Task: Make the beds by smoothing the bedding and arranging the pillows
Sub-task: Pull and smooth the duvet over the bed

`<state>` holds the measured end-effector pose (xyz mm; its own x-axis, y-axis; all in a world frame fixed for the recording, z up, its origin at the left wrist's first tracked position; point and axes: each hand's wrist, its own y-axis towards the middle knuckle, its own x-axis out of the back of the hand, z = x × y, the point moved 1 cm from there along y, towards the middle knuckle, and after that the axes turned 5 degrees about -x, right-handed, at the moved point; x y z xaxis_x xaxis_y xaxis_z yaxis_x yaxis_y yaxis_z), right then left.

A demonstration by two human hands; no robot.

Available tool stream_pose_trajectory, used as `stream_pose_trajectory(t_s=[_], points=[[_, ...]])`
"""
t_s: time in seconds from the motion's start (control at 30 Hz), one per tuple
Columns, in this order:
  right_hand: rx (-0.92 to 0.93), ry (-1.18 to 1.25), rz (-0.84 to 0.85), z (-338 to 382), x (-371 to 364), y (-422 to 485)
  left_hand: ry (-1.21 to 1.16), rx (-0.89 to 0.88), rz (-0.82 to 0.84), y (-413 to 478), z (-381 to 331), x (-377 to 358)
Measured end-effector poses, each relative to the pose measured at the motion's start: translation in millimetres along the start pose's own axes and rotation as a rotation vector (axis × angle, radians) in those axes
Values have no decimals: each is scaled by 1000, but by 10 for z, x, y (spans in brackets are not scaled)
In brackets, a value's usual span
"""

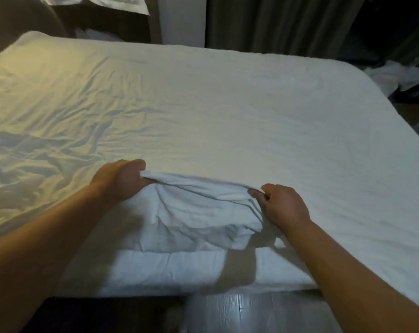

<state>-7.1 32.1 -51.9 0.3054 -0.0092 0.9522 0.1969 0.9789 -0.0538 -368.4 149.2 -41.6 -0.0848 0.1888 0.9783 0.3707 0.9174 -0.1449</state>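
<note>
Here, both hands pinch a bunched near edge of the white, creased cotton sheet that covers the bed: the left hand and the right hand lift it apart, probably to draw the wrinkled left side taut.

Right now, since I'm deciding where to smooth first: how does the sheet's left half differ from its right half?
The left half is heavily creased; the right half lies almost flat. The left half sits in warm yellow light; the right half looks cooler, bluish white. Both are one white sheet, whose bunched near edge the left hand and right hand grip.
</note>
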Motion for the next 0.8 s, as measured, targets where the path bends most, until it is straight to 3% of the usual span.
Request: stream_pose_trajectory(t_s=[0.43,0.8], points=[[-57,-17,38,246,-54,1936,16,-68,-106,1712,581,57],[-70,-93,-52,214,11,3159,13,-91,-169,2928,683,216]])
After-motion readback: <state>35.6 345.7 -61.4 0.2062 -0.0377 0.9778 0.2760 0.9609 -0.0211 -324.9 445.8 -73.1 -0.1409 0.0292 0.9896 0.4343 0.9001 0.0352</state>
